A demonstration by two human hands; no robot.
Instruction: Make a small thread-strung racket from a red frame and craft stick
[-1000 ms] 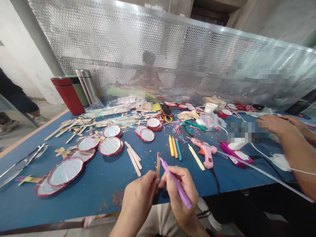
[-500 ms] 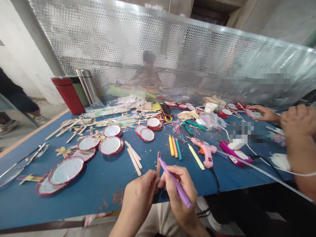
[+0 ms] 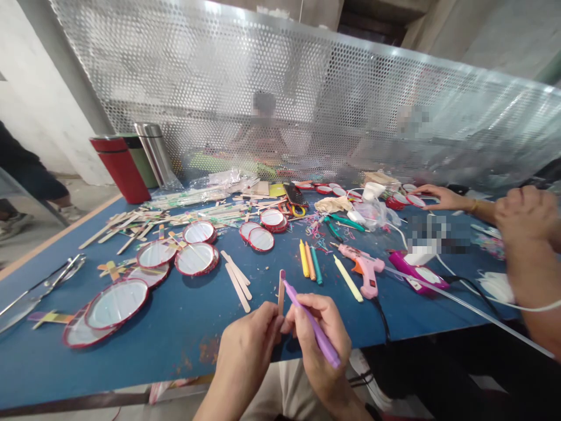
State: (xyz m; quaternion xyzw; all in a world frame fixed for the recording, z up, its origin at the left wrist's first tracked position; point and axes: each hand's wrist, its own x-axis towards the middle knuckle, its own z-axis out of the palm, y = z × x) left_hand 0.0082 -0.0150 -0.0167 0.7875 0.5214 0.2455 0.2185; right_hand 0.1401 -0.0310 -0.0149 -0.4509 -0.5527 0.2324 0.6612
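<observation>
A wooden craft stick (image 3: 281, 295) stands upright in the closed fingers of my left hand (image 3: 248, 345), over the table's front edge. Its top end is coloured purple. My right hand (image 3: 322, 345) is closed around a purple marker (image 3: 322, 339), whose tip is at the stick's coloured end. The fingers of both hands are close together. Left of them lie several plain craft sticks (image 3: 236, 280) on the blue table (image 3: 175, 316). Beyond my right hand are a yellow marker (image 3: 304, 259), an orange marker (image 3: 311, 261), a teal marker (image 3: 317, 265) and a pale yellow marker (image 3: 348, 279).
A pink glue gun (image 3: 363, 269) with a cord lies to the right, near a magenta power strip (image 3: 416, 275). Red-rimmed discs (image 3: 117, 303) and heaped sticks (image 3: 127, 225) cover the left. A co-worker's hand (image 3: 442, 197) is at the right. Bottles (image 3: 120, 169) stand behind, before a perforated screen.
A co-worker's hand at the right has moved leftward to the red-rimmed discs. My hands, the stick and the purple marker have hardly moved.
</observation>
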